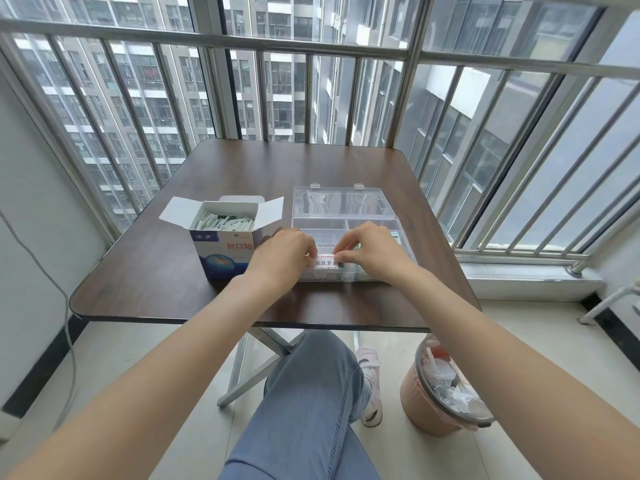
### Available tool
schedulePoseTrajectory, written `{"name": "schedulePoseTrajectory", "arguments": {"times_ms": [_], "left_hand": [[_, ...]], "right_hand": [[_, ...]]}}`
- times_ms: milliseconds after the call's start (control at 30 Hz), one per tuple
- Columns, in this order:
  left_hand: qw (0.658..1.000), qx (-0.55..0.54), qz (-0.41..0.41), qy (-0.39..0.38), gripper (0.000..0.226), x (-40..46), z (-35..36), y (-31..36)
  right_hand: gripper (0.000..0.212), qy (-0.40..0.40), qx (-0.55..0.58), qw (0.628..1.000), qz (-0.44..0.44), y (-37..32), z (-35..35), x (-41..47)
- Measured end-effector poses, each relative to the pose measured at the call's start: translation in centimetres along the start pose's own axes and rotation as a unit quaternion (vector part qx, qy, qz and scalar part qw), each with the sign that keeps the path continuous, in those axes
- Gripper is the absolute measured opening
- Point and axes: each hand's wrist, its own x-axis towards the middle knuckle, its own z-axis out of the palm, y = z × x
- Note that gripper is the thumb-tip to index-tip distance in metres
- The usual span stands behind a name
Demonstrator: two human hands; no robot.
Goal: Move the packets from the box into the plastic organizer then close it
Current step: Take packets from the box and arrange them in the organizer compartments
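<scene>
The task looked barely begun; the box (pixel 225 237) on the table (pixel 156 271) was full of packets (pixel 223 221); both hands (pixel 282 252) (pixel 369 249) pinched 1 packet (pixel 325 263) over the plastic organizer (pixel 341 209), its lid open.

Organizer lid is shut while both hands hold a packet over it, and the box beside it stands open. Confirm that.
Not quite. The head view shows the organizer with its lid open, tipped back. The rest holds: left hand and right hand hold a packet over it, and the box stands open.
</scene>
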Motion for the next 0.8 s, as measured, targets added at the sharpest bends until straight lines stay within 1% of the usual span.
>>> {"name": "schedulePoseTrajectory", "arguments": {"times_ms": [233,400,533,600,667,733,800], "left_hand": [[0.999,0.027,0.0,-0.024,0.021,0.6,0.1,-0.3],[0.998,0.054,0.01,-0.008,0.025,0.3,0.1,-0.2],[0.999,0.025,0.016,0.012,0.027,-0.6,-0.5,0.2],[1.0,0.003,0.016,0.023,0.027,-1.3,-1.0,0.5],[0.997,-0.03,0.029,0.061,0.025,-2.1,-1.5,0.6],[0.986,-0.072,0.06,0.139,0.02,-3.1,-2.3,0.3],[0.97,-0.082,0.079,0.215,0.016,-3.8,-3.4,-0.5]], "right_hand": [[0.008,0.007,-0.045,0.999,-0.004,-0.4,0.2,-0.3],[0.011,0.009,-0.031,0.999,-0.002,-0.5,-0.5,-0.4],[0.013,0.031,0.014,0.999,-0.002,-0.7,-1.2,-0.9],[0.017,0.05,0.006,0.999,-0.011,-1.1,-1.5,-1.4],[0.02,0.08,-0.017,0.996,-0.032,-1.9,-1.8,-1.9],[0.019,0.119,-0.015,0.991,-0.066,-2.8,-1.8,-2.1],[0.018,0.144,-0.001,0.984,-0.105,-4.0,-1.8,-2.1]]}}
